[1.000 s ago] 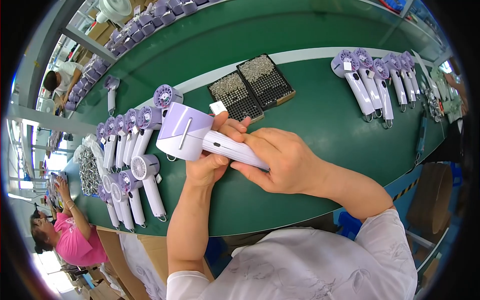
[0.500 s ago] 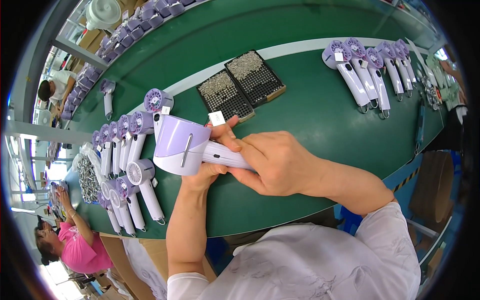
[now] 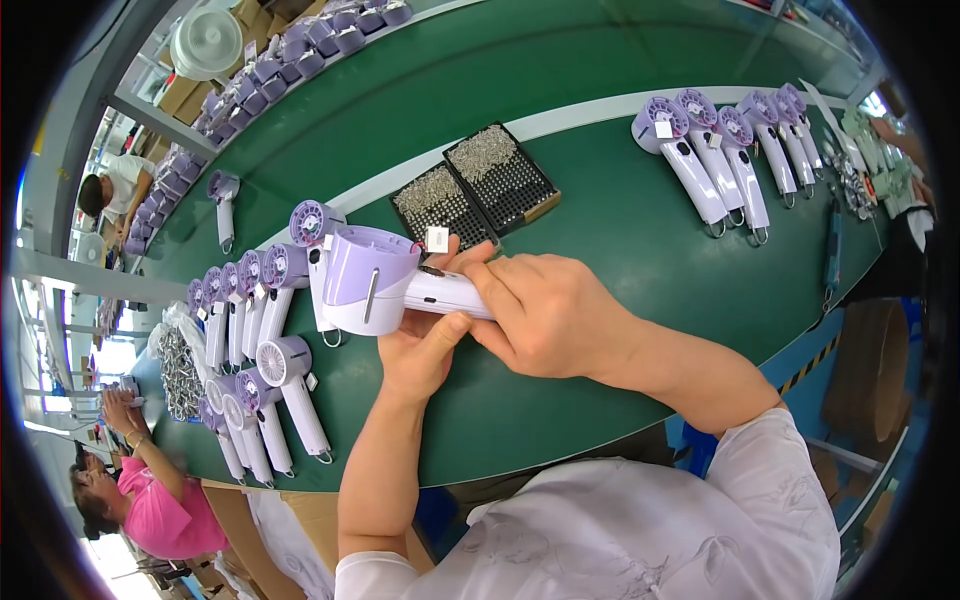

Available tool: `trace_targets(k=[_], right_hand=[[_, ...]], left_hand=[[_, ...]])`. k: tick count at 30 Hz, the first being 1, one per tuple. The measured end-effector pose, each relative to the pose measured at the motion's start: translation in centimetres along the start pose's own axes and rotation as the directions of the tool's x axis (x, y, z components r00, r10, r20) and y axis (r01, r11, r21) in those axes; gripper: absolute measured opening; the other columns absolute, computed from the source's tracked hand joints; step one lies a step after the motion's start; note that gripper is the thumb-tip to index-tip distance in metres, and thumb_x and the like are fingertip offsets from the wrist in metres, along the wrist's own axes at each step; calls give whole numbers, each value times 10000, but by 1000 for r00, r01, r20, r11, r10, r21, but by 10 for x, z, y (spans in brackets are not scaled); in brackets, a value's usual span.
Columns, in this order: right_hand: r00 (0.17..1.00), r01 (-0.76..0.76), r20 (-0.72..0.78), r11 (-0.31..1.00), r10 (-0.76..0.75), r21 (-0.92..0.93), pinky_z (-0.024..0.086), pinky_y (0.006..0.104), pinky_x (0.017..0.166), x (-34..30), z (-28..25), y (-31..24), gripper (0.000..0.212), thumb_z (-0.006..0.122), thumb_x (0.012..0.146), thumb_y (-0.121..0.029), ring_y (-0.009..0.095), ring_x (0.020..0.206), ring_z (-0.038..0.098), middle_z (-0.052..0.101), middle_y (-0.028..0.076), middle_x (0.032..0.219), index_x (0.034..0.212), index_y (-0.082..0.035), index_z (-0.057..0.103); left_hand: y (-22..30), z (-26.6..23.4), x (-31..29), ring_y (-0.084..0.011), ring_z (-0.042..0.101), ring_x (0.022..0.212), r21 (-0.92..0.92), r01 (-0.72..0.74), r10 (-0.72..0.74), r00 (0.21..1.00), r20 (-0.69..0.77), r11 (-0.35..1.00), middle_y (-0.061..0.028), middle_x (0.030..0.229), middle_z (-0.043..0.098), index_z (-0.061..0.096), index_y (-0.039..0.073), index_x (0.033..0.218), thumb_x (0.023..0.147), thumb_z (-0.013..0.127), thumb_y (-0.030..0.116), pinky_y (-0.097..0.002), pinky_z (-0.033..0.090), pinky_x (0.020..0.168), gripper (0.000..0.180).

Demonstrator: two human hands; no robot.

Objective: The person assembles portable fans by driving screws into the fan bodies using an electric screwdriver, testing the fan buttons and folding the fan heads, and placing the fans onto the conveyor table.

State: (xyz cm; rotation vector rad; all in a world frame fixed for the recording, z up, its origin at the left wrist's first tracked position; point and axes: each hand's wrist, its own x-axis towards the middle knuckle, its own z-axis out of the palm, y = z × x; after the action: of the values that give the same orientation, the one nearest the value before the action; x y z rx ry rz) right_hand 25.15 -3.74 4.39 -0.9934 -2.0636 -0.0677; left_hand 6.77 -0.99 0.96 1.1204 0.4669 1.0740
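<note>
A purple and white handheld fan (image 3: pixel 375 283) is held sideways above the green bench, its round head to the left. My left hand (image 3: pixel 425 345) grips it from below near the neck, with fingers showing behind the handle. Over the far end of the handle my right hand (image 3: pixel 540 310) is closed, hiding that end. A white square tag (image 3: pixel 437 239) stands up by the fan's neck, next to thin red wire. Just behind the head, another fan (image 3: pixel 315 262) lies on the bench.
Two black trays (image 3: pixel 500 175) of small metal parts lie beyond my hands. Fans in rows (image 3: pixel 240 300) sit at left, and more fans (image 3: pixel 700 160) at far right. Metal clips (image 3: pixel 180 370) are heaped at the left edge. A screwdriver-like tool (image 3: pixel 833 250) is at right. A person in pink (image 3: pixel 165 500) works at left.
The fan has turned slightly, so its head's open rim and the black switch on its handle show more. My left thumb now lies along the handle's near side.
</note>
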Motion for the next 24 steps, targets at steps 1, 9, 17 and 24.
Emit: trace_targets(k=[1,9,17,24], right_hand=[[1000,14,16,999,-14,-35,513,342,533,0,-1,0,414,739,783,-162,250,601,614,617,134,793,1082,108,638],[997,63,53,988,-56,-143,508,333,525,-1,1,-2,451,739,761,-158,243,622,620,606,146,782,1077,145,629],[978,197,10,899,-210,-391,488,296,529,-4,3,-1,381,659,803,-99,225,687,650,678,190,927,1093,149,661],[958,211,-92,883,-273,-419,450,268,533,-4,7,-6,327,636,849,-95,217,696,642,692,216,1004,1101,110,675]], left_hand=[[1,6,-3,-356,509,1330,-21,14,-14,1000,2,1000,-321,1427,487,334,-55,1492,910,717,76,-477,429,1104,710],[1,11,-8,-324,486,1346,-72,99,-98,995,10,992,-280,1510,409,227,-51,1526,975,604,29,-455,403,1121,673],[-1,25,-20,-302,479,1357,-55,173,-173,985,1,983,-269,1525,389,203,-41,1555,1047,507,228,-437,376,1137,650],[-8,21,-18,-314,440,1390,-94,108,-99,991,89,990,-269,1526,385,215,-56,1545,1076,426,315,-425,336,1166,634]])
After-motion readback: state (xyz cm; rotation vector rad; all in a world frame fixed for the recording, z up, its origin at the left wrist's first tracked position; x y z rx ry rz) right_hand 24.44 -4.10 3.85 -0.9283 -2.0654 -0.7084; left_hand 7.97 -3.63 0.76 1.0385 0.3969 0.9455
